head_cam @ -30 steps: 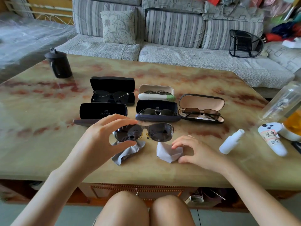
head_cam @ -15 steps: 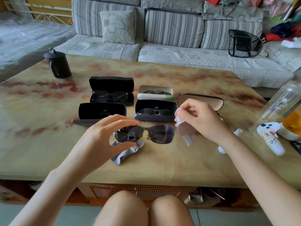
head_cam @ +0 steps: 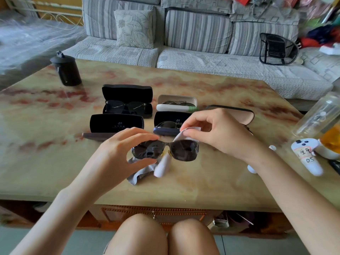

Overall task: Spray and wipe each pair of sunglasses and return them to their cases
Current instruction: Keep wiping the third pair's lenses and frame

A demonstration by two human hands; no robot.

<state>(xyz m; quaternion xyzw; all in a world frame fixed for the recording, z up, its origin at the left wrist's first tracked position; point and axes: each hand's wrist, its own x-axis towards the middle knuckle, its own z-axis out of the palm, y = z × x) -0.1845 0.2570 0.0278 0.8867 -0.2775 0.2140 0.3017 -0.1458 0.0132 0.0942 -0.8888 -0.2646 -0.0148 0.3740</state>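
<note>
Left grip (head_cam: 117, 153): thumb below and fingers above, pinching one end of the sunglasses (head_cam: 184, 150).
Right grip (head_cam: 220, 133): fingers curled, pinching a white cloth (head_cam: 191, 130) at the top edge of the other lens.
Sunglasses: held up over the surface (head_cam: 211, 184), lenses towards the camera, nearer than the cases.
White cloth: passes behind the frame, its tail hanging below the bridge.
Grey cloth (head_cam: 139, 173): crumpled on the surface under the sunglasses.
Empty case (head_cam: 116, 124): black, open, just beyond the left grip.
Black case (head_cam: 127, 92), white case (head_cam: 176, 98), navy case (head_cam: 165, 132): open, a pair inside each.
Tan-lined case (head_cam: 244, 116): open, partly hidden by the right grip.
Spray bottle (head_cam: 251, 169): mostly hidden behind the right wrist.
</note>
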